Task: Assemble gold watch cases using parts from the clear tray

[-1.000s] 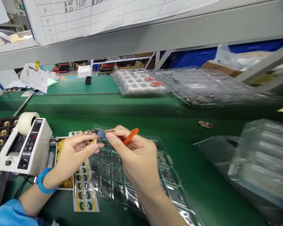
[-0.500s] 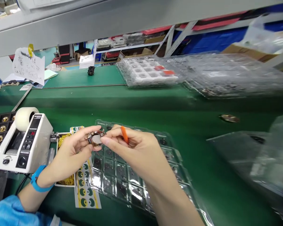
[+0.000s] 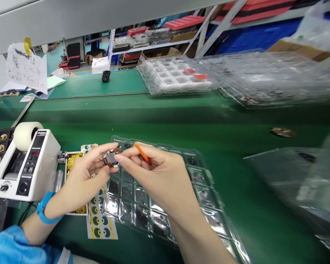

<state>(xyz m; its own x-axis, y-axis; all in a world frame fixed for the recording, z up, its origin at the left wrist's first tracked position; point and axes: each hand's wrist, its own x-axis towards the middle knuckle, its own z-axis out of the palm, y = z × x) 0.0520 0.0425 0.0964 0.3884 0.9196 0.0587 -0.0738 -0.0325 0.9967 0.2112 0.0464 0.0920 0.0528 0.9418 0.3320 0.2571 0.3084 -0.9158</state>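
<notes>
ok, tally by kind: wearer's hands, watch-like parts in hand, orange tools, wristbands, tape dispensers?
Hands: 2 (left hand, right hand)
Watch-like part: 1
Orange tool: 1
Blue wristband: 1
Tape dispenser: 1
Total: 6

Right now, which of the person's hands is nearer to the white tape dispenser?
Left. The left hand is just to the right of the tape dispenser; the right hand is farther right, over the clear tray.
</notes>
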